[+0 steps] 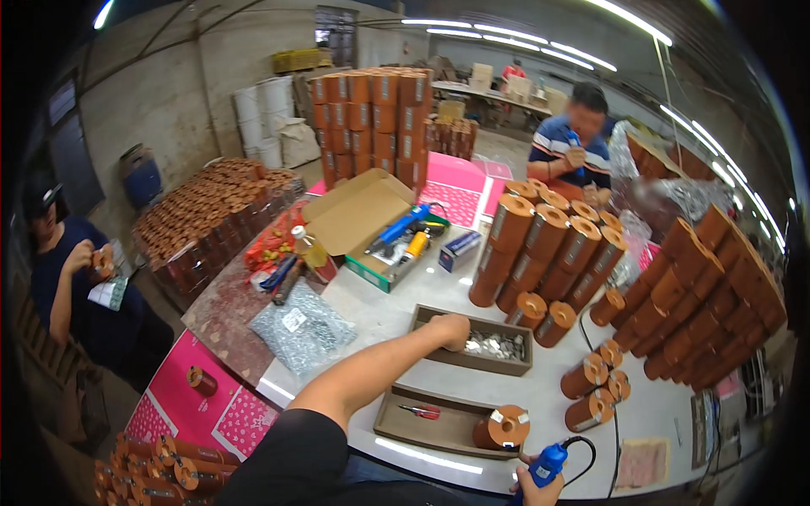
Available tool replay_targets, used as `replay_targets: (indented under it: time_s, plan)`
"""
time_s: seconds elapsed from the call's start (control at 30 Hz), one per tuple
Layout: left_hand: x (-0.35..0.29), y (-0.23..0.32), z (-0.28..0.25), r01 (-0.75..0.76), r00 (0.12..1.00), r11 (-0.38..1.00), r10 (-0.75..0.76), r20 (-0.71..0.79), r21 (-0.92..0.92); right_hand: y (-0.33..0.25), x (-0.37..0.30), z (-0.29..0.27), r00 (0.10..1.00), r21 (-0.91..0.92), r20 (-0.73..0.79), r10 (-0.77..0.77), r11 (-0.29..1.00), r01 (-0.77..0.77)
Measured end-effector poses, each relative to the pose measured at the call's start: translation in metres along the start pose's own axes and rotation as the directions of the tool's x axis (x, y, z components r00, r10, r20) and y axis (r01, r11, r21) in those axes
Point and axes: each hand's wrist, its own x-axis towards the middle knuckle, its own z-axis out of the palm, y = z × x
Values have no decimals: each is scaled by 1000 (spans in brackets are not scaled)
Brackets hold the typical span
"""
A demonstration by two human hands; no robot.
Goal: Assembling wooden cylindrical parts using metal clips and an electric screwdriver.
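Note:
My left hand reaches across the table into a long brown tray with small silvery metal pieces at its right part. Its fingers are curled together, and whatever is between them is hidden. My right hand, at the lower edge, is wrapped round a blue electric screwdriver with a black cord. Just above that hand, a brown cylinder with a centre hole and pale metal pieces on its top stands in the right end of a nearer tray. A small red-handled screwdriver lies in the same tray.
Brown cylinders stand stacked beyond the trays, with more piled at right. An open cardboard box of tools, a bubble-wrap bag and a bottle sit left. One person sits opposite; another stands left.

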Motion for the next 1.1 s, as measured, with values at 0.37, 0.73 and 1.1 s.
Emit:
replay_targets:
  time_s: [0.37, 0.73, 1.1]
  plan:
    - [-15, -4, -3, -23, 952, 983, -35, -304, -184, 35, 9, -20, 999, 158, 12, 41, 986, -42]
    - [-16, -2, 11, -90, 966, 978, 39, -256, -189, 28, 13, -31, 997, 86, 43, -63, 995, 60]
    - [0, -29, 12, -156, 966, 987, 147, -214, -27, 24, 15, -31, 999, 106, 19, -41, 994, 39]
